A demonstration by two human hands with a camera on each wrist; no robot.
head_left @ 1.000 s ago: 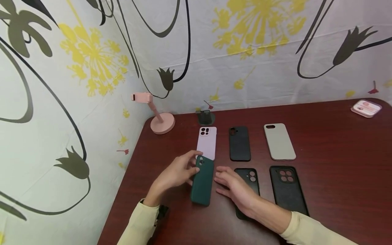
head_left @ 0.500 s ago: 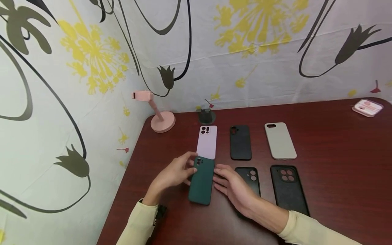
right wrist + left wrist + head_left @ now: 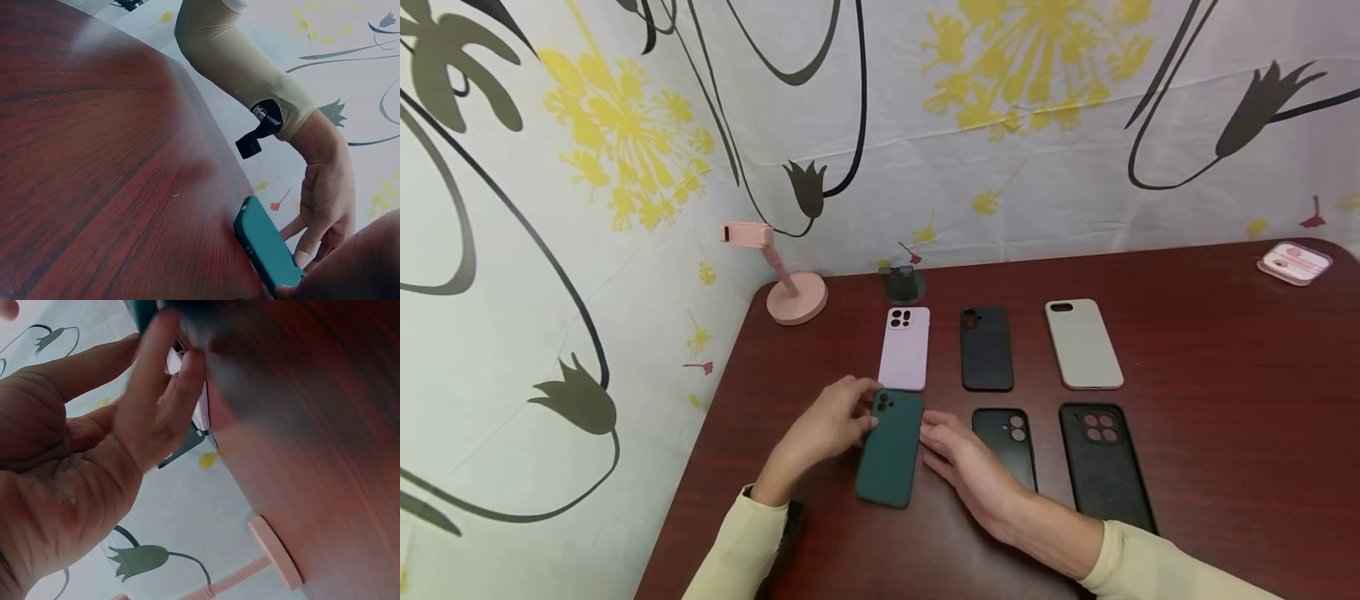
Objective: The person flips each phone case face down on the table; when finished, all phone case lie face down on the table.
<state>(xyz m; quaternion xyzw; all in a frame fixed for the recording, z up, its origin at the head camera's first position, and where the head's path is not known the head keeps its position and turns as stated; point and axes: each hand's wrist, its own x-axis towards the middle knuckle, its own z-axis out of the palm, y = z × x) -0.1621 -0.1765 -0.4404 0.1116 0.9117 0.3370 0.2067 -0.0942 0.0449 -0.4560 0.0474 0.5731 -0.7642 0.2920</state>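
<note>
A red-brown table (image 3: 1240,392) is backed by a pale wall (image 3: 1037,221), printed with yellow flowers and dark tulips. With the clock face centred on the green case (image 3: 891,454), its camera corner is turned toward 11 o'clock. Whether it is laid fully flat cannot be told.

At 9 o'clock, the case's upper side is pinched by the left hand (image 3: 823,425), the thumb being set at the edge and the forefinger at the far corner. The opposite edge, at 3 o'clock, is touched by the right hand (image 3: 973,471), whose fingers are held nearly straight. Both arms are covered by cream sleeves (image 3: 741,542), and a black device (image 3: 265,125) is worn at the left cuff.

Just beyond the green case, at 12 o'clock, a lilac case (image 3: 904,354) is seen, with a dark stand (image 3: 904,286) placed behind it. A pink stand (image 3: 797,298) is set at 11 o'clock. Between 1 and 2 a black case (image 3: 987,354) is laid, and at 2 a pale case (image 3: 1086,350), with a small box (image 3: 1295,262) farther out. At 3 o'clock a two-hole case (image 3: 1017,458) is partly hidden by the right hand; beyond it a four-hole case (image 3: 1108,479) is placed.
</note>
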